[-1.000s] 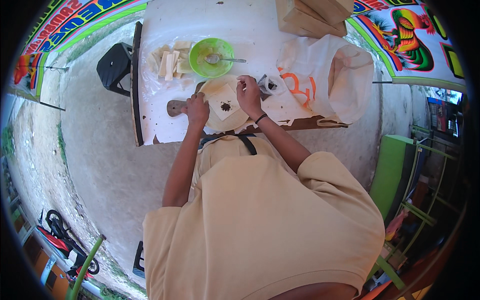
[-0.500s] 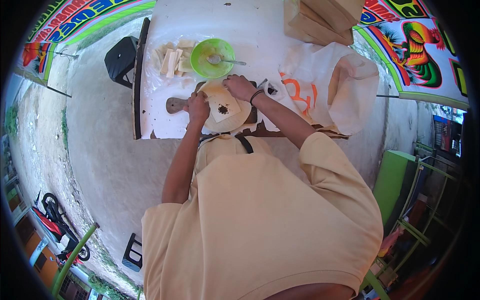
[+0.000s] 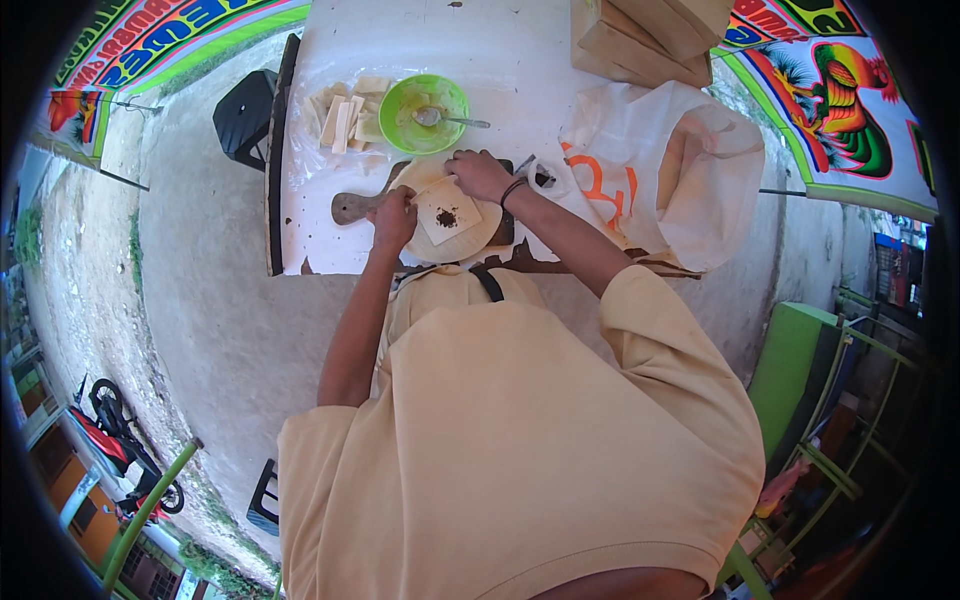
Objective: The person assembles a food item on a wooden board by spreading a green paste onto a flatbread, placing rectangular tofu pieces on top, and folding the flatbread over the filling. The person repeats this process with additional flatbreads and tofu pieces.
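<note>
Pinching, it seems, the left hand and right hand hold the far side of the pale sheet, maybe keeping the dark crumbs steady.

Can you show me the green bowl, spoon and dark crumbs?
Green bowl (image 3: 391,112): head view, on its left inner wall.
Spoon (image 3: 470,122): head view, on its handle.
Dark crumbs (image 3: 446,217): head view, middle of the pile.

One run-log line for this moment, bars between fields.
Left hand: at left corner of sheet | right hand: at its far edge | dark clump: on sheet | spoon: in bowl
</note>
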A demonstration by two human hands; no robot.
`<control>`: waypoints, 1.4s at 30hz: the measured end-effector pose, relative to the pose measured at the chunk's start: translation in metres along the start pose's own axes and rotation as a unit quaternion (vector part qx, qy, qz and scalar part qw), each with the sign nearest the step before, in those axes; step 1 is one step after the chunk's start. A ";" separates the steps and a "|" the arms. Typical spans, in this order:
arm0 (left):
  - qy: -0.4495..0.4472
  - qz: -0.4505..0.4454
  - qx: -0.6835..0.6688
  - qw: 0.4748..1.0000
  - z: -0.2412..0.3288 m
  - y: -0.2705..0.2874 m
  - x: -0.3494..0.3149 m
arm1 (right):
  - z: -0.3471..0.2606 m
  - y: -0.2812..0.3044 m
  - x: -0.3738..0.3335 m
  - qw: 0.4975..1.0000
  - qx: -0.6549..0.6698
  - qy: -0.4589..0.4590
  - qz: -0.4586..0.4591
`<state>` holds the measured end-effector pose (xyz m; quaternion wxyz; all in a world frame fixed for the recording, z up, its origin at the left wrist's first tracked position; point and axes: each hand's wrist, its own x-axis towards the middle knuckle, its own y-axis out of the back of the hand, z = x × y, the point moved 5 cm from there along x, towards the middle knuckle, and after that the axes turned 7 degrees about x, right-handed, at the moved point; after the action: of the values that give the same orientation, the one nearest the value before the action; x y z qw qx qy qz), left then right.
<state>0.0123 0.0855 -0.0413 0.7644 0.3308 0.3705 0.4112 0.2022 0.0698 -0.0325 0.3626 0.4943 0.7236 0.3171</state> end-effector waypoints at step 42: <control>-0.357 0.020 0.060 0.932 0.029 0.012 -0.062 | -0.008 0.009 -0.048 0.976 0.193 -0.013 0.096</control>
<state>0.0078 0.0304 0.0012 0.8167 0.5080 0.0907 0.2581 0.2115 0.0267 -0.0111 0.2375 0.6260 0.7157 0.1986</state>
